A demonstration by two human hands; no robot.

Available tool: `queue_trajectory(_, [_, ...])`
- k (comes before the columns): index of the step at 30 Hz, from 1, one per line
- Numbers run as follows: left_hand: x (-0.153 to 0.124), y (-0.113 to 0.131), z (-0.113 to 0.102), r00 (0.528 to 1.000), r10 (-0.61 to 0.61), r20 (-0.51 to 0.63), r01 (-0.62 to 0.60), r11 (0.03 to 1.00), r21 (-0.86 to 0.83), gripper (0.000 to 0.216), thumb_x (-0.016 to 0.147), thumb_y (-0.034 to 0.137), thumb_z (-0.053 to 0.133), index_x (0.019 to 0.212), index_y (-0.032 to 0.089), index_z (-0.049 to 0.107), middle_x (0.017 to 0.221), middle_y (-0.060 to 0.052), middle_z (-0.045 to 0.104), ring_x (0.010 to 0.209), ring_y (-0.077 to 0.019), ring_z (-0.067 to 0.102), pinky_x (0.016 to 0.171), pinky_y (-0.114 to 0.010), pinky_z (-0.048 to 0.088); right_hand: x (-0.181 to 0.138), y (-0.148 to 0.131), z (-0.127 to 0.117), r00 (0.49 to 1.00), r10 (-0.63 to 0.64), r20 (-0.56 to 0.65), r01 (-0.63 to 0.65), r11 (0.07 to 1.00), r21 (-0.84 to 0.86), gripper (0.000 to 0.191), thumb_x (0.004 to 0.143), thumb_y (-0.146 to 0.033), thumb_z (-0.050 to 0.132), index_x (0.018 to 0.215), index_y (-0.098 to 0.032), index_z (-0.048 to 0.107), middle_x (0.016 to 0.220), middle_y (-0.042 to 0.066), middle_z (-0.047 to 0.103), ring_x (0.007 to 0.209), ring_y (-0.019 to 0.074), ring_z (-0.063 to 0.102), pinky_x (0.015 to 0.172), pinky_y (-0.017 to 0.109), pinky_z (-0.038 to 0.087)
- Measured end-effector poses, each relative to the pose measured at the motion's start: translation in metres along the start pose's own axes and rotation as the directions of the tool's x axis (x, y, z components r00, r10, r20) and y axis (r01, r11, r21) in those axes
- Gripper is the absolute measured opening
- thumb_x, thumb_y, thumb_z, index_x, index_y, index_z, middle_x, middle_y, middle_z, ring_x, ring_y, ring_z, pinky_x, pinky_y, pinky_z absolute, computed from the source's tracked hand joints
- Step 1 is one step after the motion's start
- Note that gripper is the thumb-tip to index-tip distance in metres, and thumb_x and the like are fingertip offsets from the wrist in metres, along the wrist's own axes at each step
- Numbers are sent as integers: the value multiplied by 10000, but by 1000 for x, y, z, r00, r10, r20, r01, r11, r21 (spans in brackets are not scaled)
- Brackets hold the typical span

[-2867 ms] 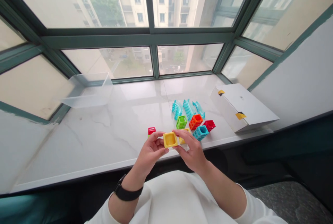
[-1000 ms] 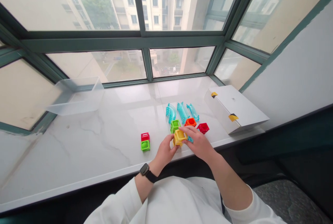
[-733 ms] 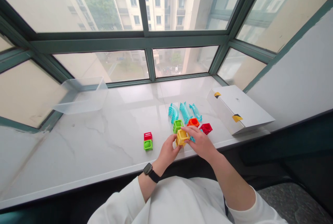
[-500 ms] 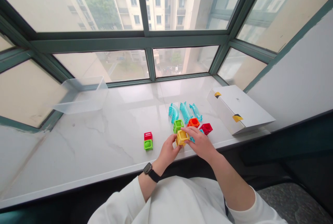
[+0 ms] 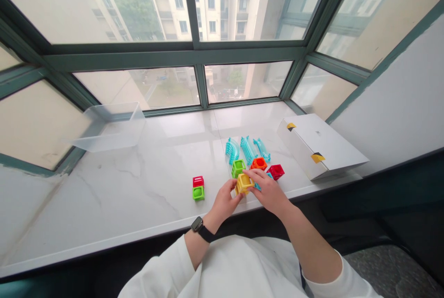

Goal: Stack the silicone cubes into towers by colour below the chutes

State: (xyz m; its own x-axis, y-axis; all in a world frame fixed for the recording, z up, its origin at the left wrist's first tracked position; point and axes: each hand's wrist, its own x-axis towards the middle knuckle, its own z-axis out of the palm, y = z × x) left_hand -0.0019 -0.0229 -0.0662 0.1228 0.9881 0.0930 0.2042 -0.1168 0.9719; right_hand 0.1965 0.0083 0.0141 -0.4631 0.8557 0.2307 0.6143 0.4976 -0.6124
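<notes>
Between my two hands is a yellow toy block [image 5: 244, 183], cube-shaped with a hollow top. My left hand [image 5: 226, 199] grips its left side, and my right hand [image 5: 268, 189] closes on its right and upper edge. Just behind it stands a green block [image 5: 238, 168]. An orange-red block [image 5: 258, 164] and a red block [image 5: 276, 171] sit beyond my right hand. A blue piece [image 5: 257, 186] is partly hidden under my right fingers. To the left, a small green block [image 5: 198, 192] touches a pinkish-red block [image 5: 198, 181].
Several translucent blue track pieces [image 5: 248, 149] lie behind the blocks on the white marbled sill [image 5: 156, 168]. A clear plastic bin [image 5: 114, 134] stands at the back left. A white box [image 5: 322, 145] with yellow-black tabs sits at the right. Windows enclose the sill.
Both hands keep hold of the yellow block, which is tipped very slightly. The whole view has shifted a little; the other pieces stay in place.
</notes>
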Motion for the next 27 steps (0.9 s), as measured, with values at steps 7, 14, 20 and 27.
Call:
queue_trajectory(7, [-2, -1, -2, 1000, 1, -1, -1, 998, 65, 348, 882, 260, 725, 1218, 238, 637, 1214, -66, 721, 1128, -247, 677, 1062, -434, 513, 0, 1, -1, 1000, -4, 12, 4, 1000, 11, 623, 917, -141, 643, 1486, -384, 572, 1337, 38, 664, 1253, 255, 675, 1049, 441, 605])
queue_trajectory(14, [-1, 2, -3, 1000, 6, 19, -7, 998, 66, 328, 876, 239, 728, 1192, 233, 639, 1180, -61, 721, 1100, -241, 675, 1038, -419, 517, -1, 2, -2, 1000, -12, 19, 11, 1000, 27, 632, 921, -144, 632, 1502, -382, 561, 1361, 44, 656, 1269, 261, 667, 1076, 450, 590])
queue_trajectory(20, [-1, -3, -2, 1000, 12, 15, -13, 998, 58, 349, 893, 255, 716, 1231, 233, 632, 1216, -70, 718, 1126, -242, 673, 1059, -431, 516, -1, 5, -1, 999, 6, 52, -8, 999, 44, 624, 944, -148, 600, 1521, -378, 538, 1383, 48, 637, 1310, 264, 638, 1111, 463, 561])
queue_trajectory(27, [-1, -1, -2, 1000, -19, 12, 17, 993, 113, 448, 859, 216, 744, 1288, 252, 621, 1304, -86, 703, 1210, -267, 666, 1105, -476, 497, -2, 2, 2, 999, 28, 34, -29, 999, 22, 627, 953, -153, 580, 1532, -387, 518, 1395, 57, 617, 1305, 272, 640, 1101, 472, 568])
